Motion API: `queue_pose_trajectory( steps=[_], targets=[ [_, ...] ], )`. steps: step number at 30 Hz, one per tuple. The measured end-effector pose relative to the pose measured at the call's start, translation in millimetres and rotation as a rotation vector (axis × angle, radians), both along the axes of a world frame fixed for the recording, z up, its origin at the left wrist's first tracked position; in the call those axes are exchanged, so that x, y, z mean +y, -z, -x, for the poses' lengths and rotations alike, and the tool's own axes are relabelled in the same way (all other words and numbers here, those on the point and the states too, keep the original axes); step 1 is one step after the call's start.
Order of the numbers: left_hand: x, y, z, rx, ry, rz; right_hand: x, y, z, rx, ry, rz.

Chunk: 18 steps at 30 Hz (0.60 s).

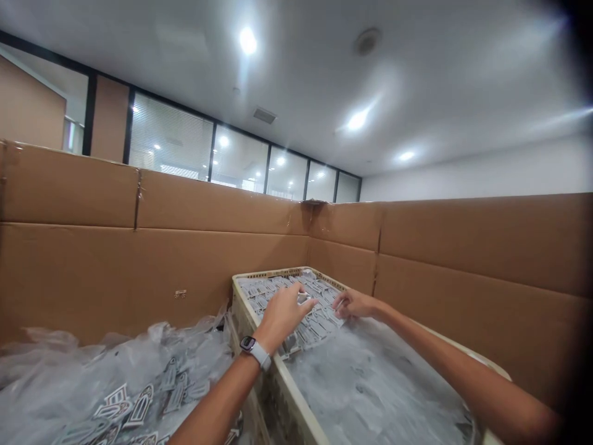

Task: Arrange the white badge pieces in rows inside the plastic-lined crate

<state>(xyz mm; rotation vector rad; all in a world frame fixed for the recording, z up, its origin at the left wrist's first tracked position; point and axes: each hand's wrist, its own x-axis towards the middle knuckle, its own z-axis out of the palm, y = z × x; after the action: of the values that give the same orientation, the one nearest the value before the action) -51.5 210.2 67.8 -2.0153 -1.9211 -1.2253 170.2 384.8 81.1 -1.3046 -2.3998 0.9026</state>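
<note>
A cream plastic crate (299, 395) holds rows of small flat grey-white pieces (319, 324) at its far end. Above these rows is my left hand (282, 312), a watch on its wrist; thumb and forefinger are curved but apart, with a pale patch showing between them. Whether that patch is a piece in the fingers or the rows behind is unclear. My right hand (356, 305) is closed, fingertips bent down at the right side of the rows, on a flat grey-white piece (339, 316) partly hidden by them. Cloudy clear plastic sheeting (370, 377) covers the crate's near part.
Left of the crate lies crumpled clear plastic (60, 364) with several loose outlined flat pieces (139, 406) on or under it. Tall cardboard walls (222, 259) meet in a corner behind the crate. Beyond them are glass partitions (171, 136).
</note>
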Motion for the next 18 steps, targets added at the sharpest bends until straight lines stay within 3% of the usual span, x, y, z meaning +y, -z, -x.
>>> queue_pose_trajectory(
  steps=[5, 9, 11, 14, 18],
  targets=[
    [-4, -3.5, 0, -0.023, 0.048, 0.017, -4, 0.5, 2, -0.057, 0.003, -0.066],
    [-9, -3.5, -2, -0.014, 0.098, 0.016, -27, -22.5, 15, -0.053, -0.043, -0.218],
    [-11, -2.9, -2, -0.004, 0.128, 0.015, -43, -41.6, 25, -0.003, -0.157, -0.255],
    [-12, -2.2, -1, 0.000, 0.148, 0.009, -66, -64.8, 41, 0.078, -0.417, -0.126],
    [-11, -1.9, 0, -0.020, 0.156, 0.001, -73, -66.9, 53, 0.134, -0.507, -0.024]
  ],
)
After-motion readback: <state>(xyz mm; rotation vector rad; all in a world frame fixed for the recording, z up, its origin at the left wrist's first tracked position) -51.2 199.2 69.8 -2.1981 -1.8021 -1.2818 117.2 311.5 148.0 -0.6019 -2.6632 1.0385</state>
